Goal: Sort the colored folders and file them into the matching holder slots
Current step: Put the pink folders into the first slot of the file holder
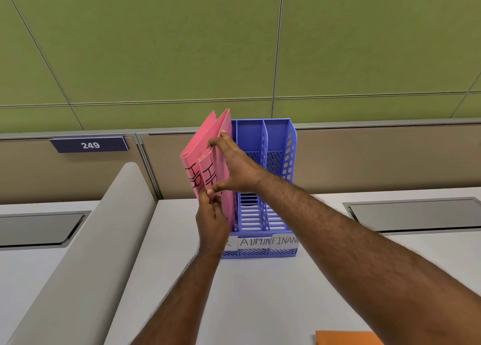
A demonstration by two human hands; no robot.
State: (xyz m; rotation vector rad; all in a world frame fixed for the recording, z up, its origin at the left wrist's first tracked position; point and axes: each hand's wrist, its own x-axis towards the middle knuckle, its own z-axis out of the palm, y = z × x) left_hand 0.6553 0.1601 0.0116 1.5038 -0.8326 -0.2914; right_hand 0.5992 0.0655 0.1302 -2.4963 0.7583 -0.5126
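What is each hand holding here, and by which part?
The right hand grips the nearer pink folder across its front spine edge. The left hand pinches the lower front edge of the pink folders.

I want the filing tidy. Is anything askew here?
Yes. The two pink folders marked HR lean left out of the blue holder's left slot, splayed apart rather than upright. The right hand and left hand both grip them.

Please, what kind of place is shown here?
Probably an office cubicle desk. Signs: a green partition wall with a number plate "249", and a blue file holder labelled ADMIN and FINAN..., where both hands file pink HR folders.
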